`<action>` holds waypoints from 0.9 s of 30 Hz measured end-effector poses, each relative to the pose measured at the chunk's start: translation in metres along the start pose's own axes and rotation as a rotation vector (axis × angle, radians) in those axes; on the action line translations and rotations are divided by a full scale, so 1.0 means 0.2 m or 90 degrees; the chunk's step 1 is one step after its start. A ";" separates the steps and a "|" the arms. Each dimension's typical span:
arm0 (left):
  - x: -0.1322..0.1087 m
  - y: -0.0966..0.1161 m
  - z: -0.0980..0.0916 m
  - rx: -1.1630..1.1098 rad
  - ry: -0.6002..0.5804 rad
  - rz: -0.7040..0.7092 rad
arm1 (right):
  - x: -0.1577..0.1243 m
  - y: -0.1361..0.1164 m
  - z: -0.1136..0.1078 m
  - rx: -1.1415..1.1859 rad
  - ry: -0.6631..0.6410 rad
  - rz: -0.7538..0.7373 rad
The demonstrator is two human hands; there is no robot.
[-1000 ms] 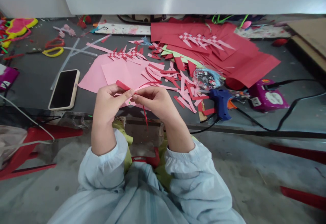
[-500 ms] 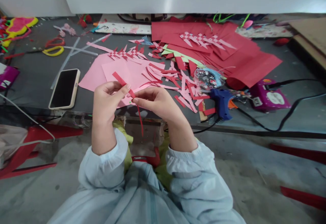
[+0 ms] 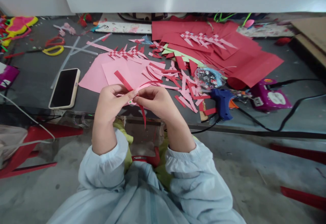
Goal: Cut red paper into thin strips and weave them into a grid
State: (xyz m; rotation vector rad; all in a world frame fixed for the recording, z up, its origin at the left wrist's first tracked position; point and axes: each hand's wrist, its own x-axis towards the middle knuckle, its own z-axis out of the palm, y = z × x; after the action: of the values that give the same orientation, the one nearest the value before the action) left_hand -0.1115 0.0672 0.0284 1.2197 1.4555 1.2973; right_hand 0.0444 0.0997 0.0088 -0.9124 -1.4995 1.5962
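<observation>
A red paper strip (image 3: 123,80) is pinched between both my hands, above the table's front edge. My left hand (image 3: 113,102) is closed on its middle, thumb and forefinger together. Fingertips touching the left ones, my right hand (image 3: 154,101) is closed on the strip too; one end points up and left, the other hangs down below the fingers. Behind the hands lie pink paper sheets (image 3: 94,73) with woven red-and-pink paper pieces (image 3: 124,53) on them. Loose red and pink strips (image 3: 187,93) are heaped to the right of my right hand.
A phone (image 3: 64,89) and scissors (image 3: 53,50) lie to the left. On the right are a blue glue gun (image 3: 222,103), a purple box (image 3: 271,96) with a black cable, and a bag of beads (image 3: 208,78). Red paper sheets (image 3: 244,59) are stacked behind.
My left hand has moved slightly right, so the fingertips of both hands now meet on the red strip. The strip's hanging end has shifted a little to the right and looks shorter and wider.
</observation>
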 end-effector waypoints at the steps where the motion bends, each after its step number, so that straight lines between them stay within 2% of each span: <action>1: 0.00 0.00 0.00 0.006 0.010 0.007 | 0.00 0.00 0.00 0.001 -0.005 0.000; 5: 0.01 -0.01 -0.01 0.015 0.083 0.046 | -0.02 0.00 -0.01 -0.001 -0.021 0.003; 11: 0.02 0.01 0.00 0.023 0.141 0.034 | -0.03 -0.01 -0.03 0.023 -0.023 0.038; 15: 0.01 0.00 0.00 0.011 0.130 0.043 | -0.02 -0.01 -0.02 0.023 -0.025 0.037; 19: 0.00 -0.01 -0.01 0.026 -0.002 0.019 | -0.01 0.00 -0.01 0.055 -0.030 0.021; 21: 0.00 -0.01 -0.01 0.037 -0.025 0.010 | 0.00 0.01 -0.01 0.069 -0.027 0.021; 27: 0.01 0.00 -0.01 0.007 0.082 0.035 | -0.01 0.01 -0.03 0.057 -0.048 0.026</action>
State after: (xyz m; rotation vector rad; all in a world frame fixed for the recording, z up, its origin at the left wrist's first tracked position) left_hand -0.1145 0.0679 0.0279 1.2095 1.5318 1.4292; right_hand 0.0498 0.1003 0.0063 -0.8464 -1.4558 1.7297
